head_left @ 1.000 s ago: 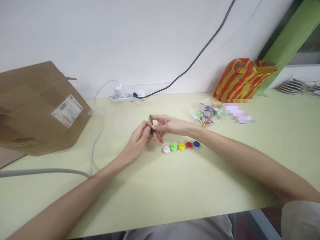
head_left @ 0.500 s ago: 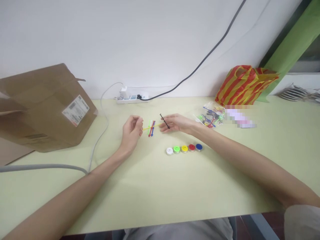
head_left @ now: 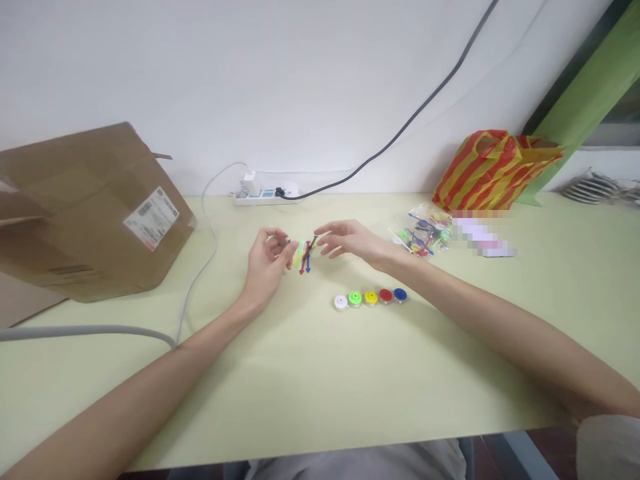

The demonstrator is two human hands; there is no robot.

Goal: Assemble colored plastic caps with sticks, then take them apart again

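Observation:
My left hand point(head_left: 266, 265) is curled, thumb and fingers close together at the left side of a small group of plastic spinner arrows. A small dark bit shows at its fingertips; what it pinches is mostly hidden. In the group are a green arrow point(head_left: 299, 255), a red arrow point(head_left: 303, 265) and a blue arrow point(head_left: 308, 263), with white and yellow parts among them. A black arrow point(head_left: 311, 247) lies slanted across them. Over its upper end, my right hand point(head_left: 353, 241) has its fingers stretched and apart. Several round coloured discs point(head_left: 371, 299) stand in a row nearer me.
A clear bag of colourful parts point(head_left: 425, 232) lies right of my right hand, beside a blurred pale packet point(head_left: 483, 237). Behind stands a striped plastic bag point(head_left: 493, 170). A cardboard box point(head_left: 90, 213) is at left, a power strip point(head_left: 265, 196) by the wall, and a grey cable point(head_left: 90, 333) at left.
The black arrow has moved left from my right hand onto the other arrows. My right fingers have spread. The yellow arrow no longer stretches between my hands.

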